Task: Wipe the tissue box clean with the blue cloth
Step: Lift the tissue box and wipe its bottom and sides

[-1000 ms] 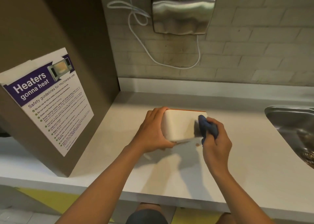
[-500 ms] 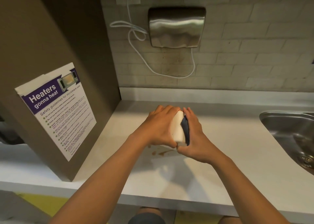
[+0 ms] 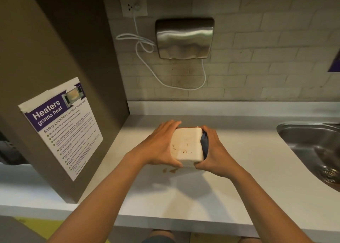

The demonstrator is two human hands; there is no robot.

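Cream tissue box, brown-spotted; left hand grips it, right hand presses blue cloth.

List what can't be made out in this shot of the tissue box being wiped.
All in the head view:
- Blue cloth: mostly hidden between the right hand and the tissue box.
- Box's left, right and far sides: covered by the left hand, the cloth, or turned away.
- Sink: cut off by the right edge.
- Poster: fine print too small to read.
- Purple sign: cut off by the right edge.
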